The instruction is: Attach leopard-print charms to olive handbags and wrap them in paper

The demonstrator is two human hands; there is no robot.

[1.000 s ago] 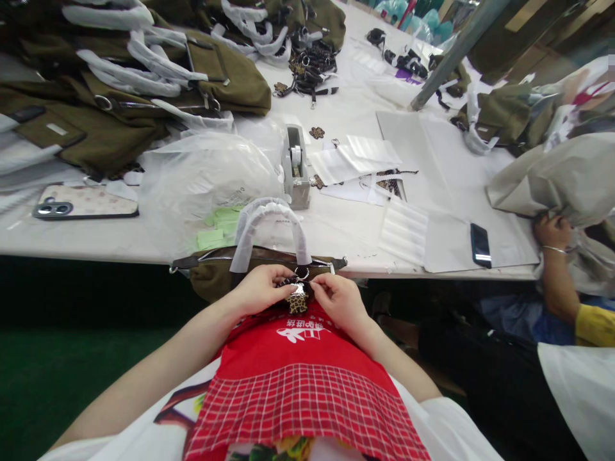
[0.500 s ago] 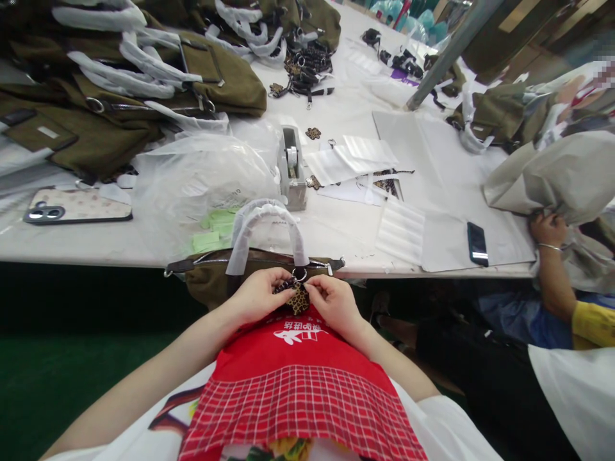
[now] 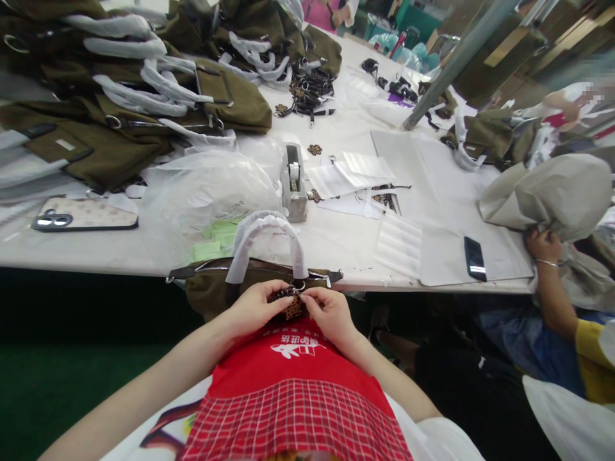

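Left hand (image 3: 262,302) pinches the dark cord of a leopard-print charm (image 3: 293,310); the right hand (image 3: 329,310) has thumb and finger together by a metal ring (image 3: 298,285), its exact grip too small to tell. Both work at the front of an olive bag (image 3: 206,294) against the near edge of the white table (image 3: 331,246). Leftmost, green floor (image 3: 72,384) shows below; on the table lie a pale-cased phone (image 3: 96,214) and heaped olive bags (image 3: 235,96), then clear plastic (image 3: 211,182), green slips (image 3: 216,240), a tape dispenser (image 3: 296,205) and white sheets (image 3: 336,179). Rightward, a grey pole (image 3: 461,61) slants up, a dark phone (image 3: 475,258) rests on grey sheeting (image 3: 442,230), and a co-worker's hand (image 3: 544,245) touches beige cloth (image 3: 542,192).
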